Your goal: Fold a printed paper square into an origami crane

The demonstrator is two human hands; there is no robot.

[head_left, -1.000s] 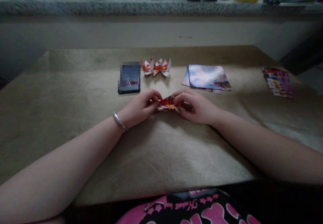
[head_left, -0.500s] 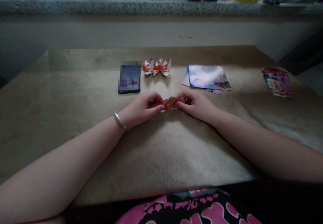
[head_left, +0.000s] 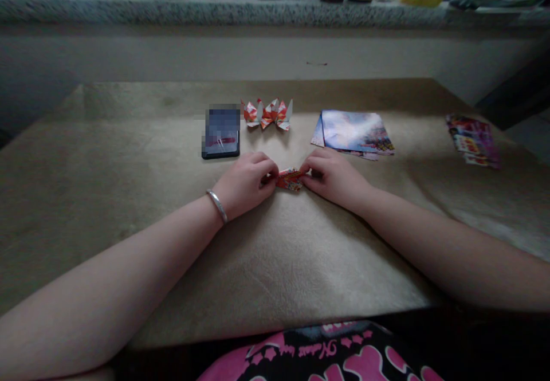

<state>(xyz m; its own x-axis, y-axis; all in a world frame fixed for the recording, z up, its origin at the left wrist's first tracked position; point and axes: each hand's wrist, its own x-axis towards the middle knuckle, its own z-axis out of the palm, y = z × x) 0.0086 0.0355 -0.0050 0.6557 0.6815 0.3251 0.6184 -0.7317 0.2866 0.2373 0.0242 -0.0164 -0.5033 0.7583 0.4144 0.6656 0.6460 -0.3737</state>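
A small folded piece of red patterned paper [head_left: 289, 179] lies low over the tan table [head_left: 107, 157], pinched from both sides. My left hand [head_left: 246, 183], with a silver bangle on the wrist, grips its left end with curled fingers. My right hand [head_left: 333, 176] pinches its right end. Both hands rest on the table near its middle.
Finished red and white origami pieces [head_left: 268, 113] sit in a row behind my hands. A dark phone [head_left: 220, 132] lies to their left, a stack of printed paper sheets [head_left: 354, 131] to the right, and more colourful sheets [head_left: 472, 138] at the far right. A cluttered stone ledge [head_left: 240, 10] runs along the back.
The folded paper has been pressed smaller and lower between my fingers. My left hand shifted slightly right and my right hand closed in on the paper.
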